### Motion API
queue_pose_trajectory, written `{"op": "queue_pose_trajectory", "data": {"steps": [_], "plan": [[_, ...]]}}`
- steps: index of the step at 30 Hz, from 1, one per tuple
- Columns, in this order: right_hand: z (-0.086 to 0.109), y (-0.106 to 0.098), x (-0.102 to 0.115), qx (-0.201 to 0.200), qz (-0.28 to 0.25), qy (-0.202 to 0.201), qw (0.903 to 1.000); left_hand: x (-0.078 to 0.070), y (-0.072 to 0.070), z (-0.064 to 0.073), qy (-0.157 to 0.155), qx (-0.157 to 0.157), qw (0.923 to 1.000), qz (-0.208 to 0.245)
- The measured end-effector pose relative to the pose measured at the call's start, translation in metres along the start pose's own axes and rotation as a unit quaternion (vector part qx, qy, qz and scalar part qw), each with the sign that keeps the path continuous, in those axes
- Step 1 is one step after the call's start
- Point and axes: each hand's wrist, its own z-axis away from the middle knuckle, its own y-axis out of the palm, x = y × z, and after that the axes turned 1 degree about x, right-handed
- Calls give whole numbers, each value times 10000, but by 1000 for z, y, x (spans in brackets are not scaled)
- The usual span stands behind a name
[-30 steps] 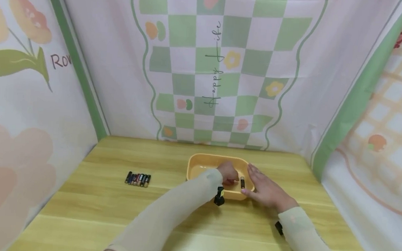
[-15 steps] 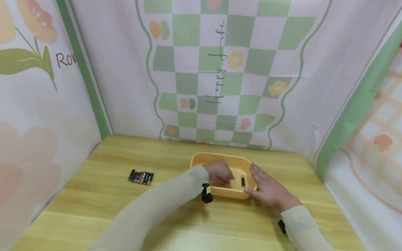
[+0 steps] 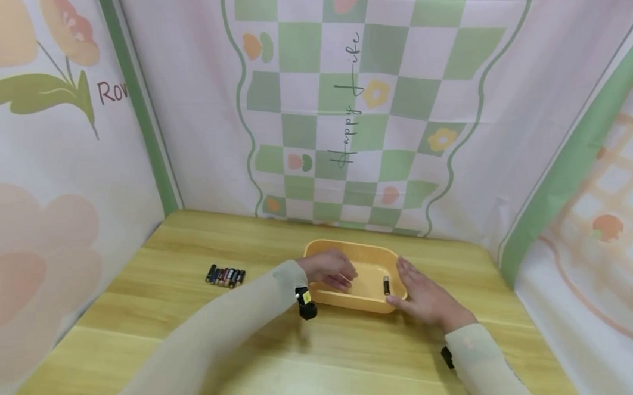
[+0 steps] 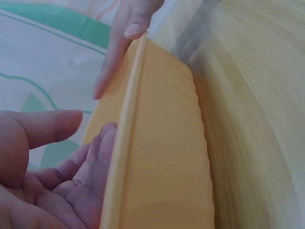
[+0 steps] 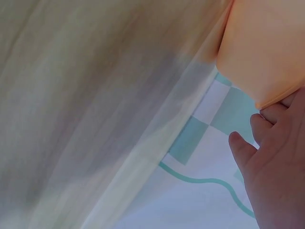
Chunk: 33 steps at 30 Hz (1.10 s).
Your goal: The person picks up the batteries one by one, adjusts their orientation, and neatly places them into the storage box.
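Observation:
A yellow plastic basin [image 3: 359,303] stands on the wooden table, with one black battery [image 3: 386,285] lying inside near its right end. My left hand [image 3: 331,270] reaches over the near rim into the basin's left part. In the left wrist view its thumb [image 4: 59,126] is apart from the loosely bent fingers, and nothing shows between them. Across the basin's right end rests my right hand [image 3: 429,299], its fingers fairly straight against the rim. The right wrist view shows fingers [image 5: 243,150] at the basin's edge. To the left, several batteries [image 3: 226,276] lie side by side in a row.
The wooden table [image 3: 340,366] ends at the back against a printed curtain [image 3: 288,130] with green checks. More printed cloth hangs at the left and right sides. Small black cameras [image 3: 306,304] are strapped at both wrists.
My left hand has moved left inside the basin, away from the battery at the right end, and its fingers have loosened. The right hand stays at the rim. The head view shifted slightly.

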Motion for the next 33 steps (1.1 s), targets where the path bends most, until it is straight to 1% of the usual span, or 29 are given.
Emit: {"op": "queue_pose_trajectory", "data": {"steps": [5,9,17,22,27,33], "plan": [[2,2,1,-77,-45,-40,10000,-4,-7,12,114,57,9999,59],[2,3,2,-122,-8,-45,9999,-4,-16,22,202,57,9997,93],[3,2,1,-88,25,-64,9999,0,-50,40,337,-61,9994,60],[3,0,0,-121,-25,-59,9999,2,-70,52,365,-218,9989,189],[1,0,1,-66,66,-143,9999,12,-93,62,350,-376,9979,393],[1,1,0,-30,142,-147,9998,23,-112,75,326,-604,9967,432]]}}
